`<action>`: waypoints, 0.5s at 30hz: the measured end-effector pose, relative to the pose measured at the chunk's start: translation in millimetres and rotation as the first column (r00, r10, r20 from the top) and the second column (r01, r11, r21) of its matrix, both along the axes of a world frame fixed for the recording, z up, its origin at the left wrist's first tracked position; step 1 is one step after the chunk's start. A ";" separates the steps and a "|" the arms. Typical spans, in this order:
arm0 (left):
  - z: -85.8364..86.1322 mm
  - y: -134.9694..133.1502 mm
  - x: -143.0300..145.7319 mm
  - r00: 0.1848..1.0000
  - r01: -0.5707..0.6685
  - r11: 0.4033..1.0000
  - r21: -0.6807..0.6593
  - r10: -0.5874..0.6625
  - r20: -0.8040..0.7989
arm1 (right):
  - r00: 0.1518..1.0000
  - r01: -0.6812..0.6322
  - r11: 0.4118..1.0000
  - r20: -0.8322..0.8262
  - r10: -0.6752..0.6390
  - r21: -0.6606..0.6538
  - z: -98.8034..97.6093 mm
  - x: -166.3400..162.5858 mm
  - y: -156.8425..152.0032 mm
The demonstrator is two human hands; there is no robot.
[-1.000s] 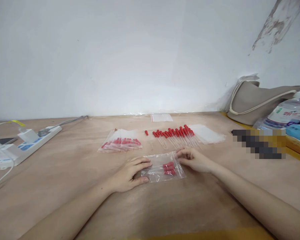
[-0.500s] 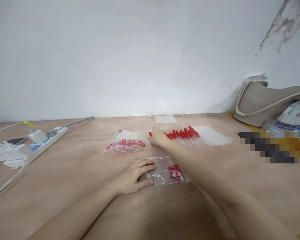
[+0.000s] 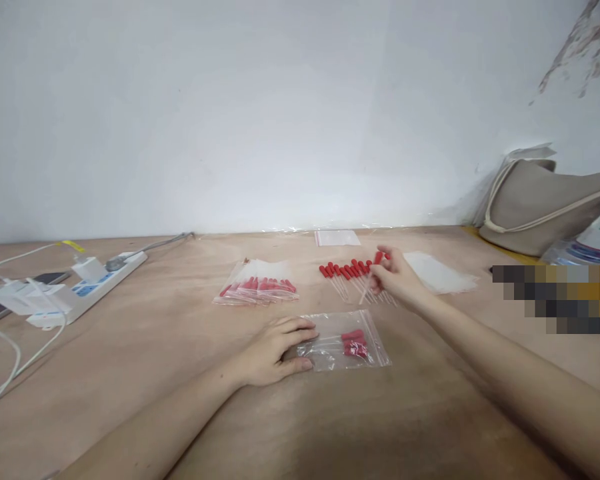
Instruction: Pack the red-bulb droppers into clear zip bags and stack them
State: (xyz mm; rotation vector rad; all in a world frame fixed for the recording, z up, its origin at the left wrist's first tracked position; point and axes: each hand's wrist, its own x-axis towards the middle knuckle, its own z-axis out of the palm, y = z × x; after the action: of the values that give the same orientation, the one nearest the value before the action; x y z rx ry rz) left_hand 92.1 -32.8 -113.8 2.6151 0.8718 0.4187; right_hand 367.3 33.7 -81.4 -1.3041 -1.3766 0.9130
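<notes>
left hand (image 3: 283,348): spread apart on clear bag (image 3: 329,355) | right hand (image 3: 393,277): seemingly pinching 1 red-bulbed dropper (image 3: 379,258)

The person's left hand (image 3: 280,351) and right hand (image 3: 394,277) are bare, as are the tapering left forearm (image 3: 180,415) and right forearm (image 3: 505,370) — a small round spot (image 3: 223,375) marking the left one near the wrist.

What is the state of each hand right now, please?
Left hand: open, resting at the clear bag.
Right hand: closed, apparently holding a red-topped dropper.
</notes>
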 end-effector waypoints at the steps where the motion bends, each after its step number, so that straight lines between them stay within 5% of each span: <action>1: -0.5 0.2 -0.2 1.000 -0.004 1.000 0.002 0.004 -0.002 | 0.994 0.067 0.997 -0.085 -0.069 -0.023 -6.3 12.6 -8.8; 6: -1.6 1.0 -0.8 1.000 0.000 1.000 0.004 0.000 -0.007 | 0.916 0.215 0.963 -0.308 -0.256 -0.162 -35.5 36.4 -37.1; 15: 1.5 -0.9 -0.8 1.000 -0.021 1.000 0.006 0.021 0.009 | 0.852 0.022 0.972 -0.505 -0.141 -0.233 -47.7 15.7 -55.0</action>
State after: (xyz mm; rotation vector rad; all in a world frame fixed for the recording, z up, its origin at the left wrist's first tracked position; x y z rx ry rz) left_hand 91.4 -33.7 -112.3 2.6101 0.8965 0.4393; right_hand 383.0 -21.3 -129.0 -1.1480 -0.8058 1.2755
